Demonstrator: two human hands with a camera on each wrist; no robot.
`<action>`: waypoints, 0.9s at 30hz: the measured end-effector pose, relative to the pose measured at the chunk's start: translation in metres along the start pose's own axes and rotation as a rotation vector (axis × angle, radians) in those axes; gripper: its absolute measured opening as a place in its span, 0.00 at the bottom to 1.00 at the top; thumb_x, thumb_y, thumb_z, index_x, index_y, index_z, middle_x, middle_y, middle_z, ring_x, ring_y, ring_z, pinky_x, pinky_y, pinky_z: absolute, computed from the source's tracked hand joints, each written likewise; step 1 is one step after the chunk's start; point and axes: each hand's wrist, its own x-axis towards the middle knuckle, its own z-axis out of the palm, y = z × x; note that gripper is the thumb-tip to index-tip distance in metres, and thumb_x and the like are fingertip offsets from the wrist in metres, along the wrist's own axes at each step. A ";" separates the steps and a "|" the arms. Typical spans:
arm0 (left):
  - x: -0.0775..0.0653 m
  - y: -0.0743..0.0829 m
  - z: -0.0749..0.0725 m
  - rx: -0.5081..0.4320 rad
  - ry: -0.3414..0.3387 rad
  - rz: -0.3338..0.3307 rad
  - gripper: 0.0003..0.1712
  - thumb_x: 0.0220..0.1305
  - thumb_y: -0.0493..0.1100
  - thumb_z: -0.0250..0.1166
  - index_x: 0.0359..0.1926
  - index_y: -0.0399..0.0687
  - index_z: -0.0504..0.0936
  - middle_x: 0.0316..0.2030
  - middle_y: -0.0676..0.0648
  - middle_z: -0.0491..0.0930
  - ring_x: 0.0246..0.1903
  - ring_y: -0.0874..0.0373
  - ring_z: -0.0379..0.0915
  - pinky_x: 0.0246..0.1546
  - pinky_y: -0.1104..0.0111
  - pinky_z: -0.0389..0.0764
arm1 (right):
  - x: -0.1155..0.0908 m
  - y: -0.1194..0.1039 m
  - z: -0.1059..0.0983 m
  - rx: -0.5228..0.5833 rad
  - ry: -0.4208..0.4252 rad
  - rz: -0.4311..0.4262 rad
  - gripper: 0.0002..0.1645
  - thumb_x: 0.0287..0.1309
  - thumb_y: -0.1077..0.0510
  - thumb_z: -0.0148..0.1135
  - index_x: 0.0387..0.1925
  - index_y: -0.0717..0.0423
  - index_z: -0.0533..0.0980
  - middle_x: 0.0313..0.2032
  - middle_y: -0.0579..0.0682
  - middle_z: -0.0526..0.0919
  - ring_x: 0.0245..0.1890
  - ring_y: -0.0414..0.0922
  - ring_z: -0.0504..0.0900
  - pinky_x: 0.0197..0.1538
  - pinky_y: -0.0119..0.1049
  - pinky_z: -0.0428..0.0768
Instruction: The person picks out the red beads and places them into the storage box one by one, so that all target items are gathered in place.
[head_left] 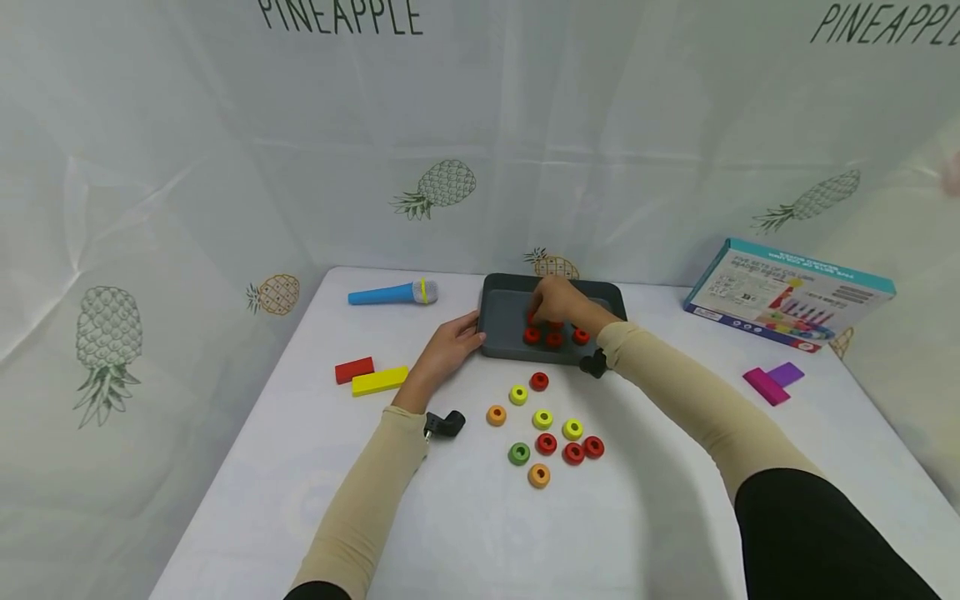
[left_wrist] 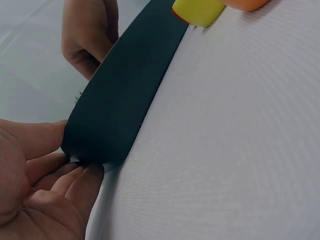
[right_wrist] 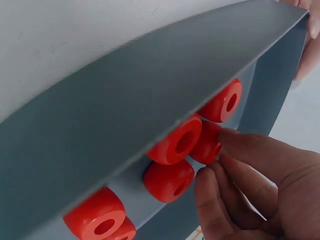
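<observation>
The dark grey tray (head_left: pixel 498 310) lies near the back of the table, with several red rings (head_left: pixel 554 340) inside. My left hand (head_left: pixel 448 348) holds the tray's left end, its thumb and fingertips (left_wrist: pixel 92 172) against the corner in the left wrist view. Over the tray, my right hand (head_left: pixel 561 300) reaches down inside. Its thumb and fingers pinch one red ring (right_wrist: pixel 206 146) that stands among the other red rings (right_wrist: pixel 170 181) in the right wrist view. In front of the tray lie loose rings: red (head_left: pixel 546 443), yellow (head_left: pixel 543 419), orange (head_left: pixel 538 476) and a green one (head_left: pixel 519 453).
At the back left lies a blue toy microphone (head_left: pixel 393 293). Nearer are a red block (head_left: pixel 354 370) and a yellow block (head_left: pixel 379 382). On the right, a printed box (head_left: pixel 789 296) stands behind magenta (head_left: pixel 767 387) and purple (head_left: pixel 786 374) blocks. A pineapple-print sheet (head_left: pixel 337 158) hangs behind the table.
</observation>
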 end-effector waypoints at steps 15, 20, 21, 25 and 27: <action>-0.001 0.001 0.000 0.002 -0.004 0.012 0.35 0.73 0.47 0.62 0.77 0.59 0.62 0.75 0.50 0.65 0.72 0.58 0.65 0.74 0.62 0.68 | -0.021 -0.004 -0.001 0.068 0.072 -0.073 0.10 0.55 0.62 0.73 0.40 0.63 0.88 0.39 0.58 0.90 0.37 0.50 0.87 0.42 0.43 0.88; -0.002 0.002 0.000 0.003 -0.004 -0.006 0.35 0.73 0.48 0.62 0.77 0.62 0.62 0.75 0.51 0.66 0.73 0.58 0.65 0.75 0.61 0.66 | -0.027 -0.008 0.001 0.080 0.083 -0.087 0.11 0.55 0.62 0.72 0.41 0.63 0.87 0.39 0.57 0.90 0.37 0.50 0.87 0.43 0.44 0.87; -0.003 0.003 0.000 0.003 -0.004 -0.007 0.35 0.73 0.49 0.62 0.77 0.62 0.62 0.74 0.51 0.66 0.72 0.58 0.65 0.75 0.61 0.66 | -0.028 -0.009 0.000 0.086 0.088 -0.089 0.12 0.55 0.62 0.72 0.41 0.64 0.87 0.39 0.58 0.90 0.38 0.50 0.87 0.44 0.44 0.87; -0.004 0.002 0.000 0.012 -0.005 0.004 0.35 0.73 0.49 0.62 0.77 0.61 0.62 0.74 0.51 0.66 0.72 0.58 0.65 0.75 0.61 0.66 | -0.034 -0.014 0.000 0.095 0.112 -0.095 0.15 0.55 0.63 0.72 0.44 0.65 0.86 0.42 0.59 0.90 0.41 0.52 0.87 0.47 0.47 0.87; -0.004 0.002 0.000 0.014 -0.008 0.010 0.35 0.74 0.49 0.61 0.77 0.60 0.62 0.74 0.51 0.66 0.72 0.58 0.65 0.74 0.61 0.66 | -0.037 -0.017 -0.001 0.099 0.121 -0.108 0.16 0.55 0.63 0.72 0.46 0.66 0.86 0.44 0.60 0.89 0.42 0.53 0.87 0.48 0.48 0.87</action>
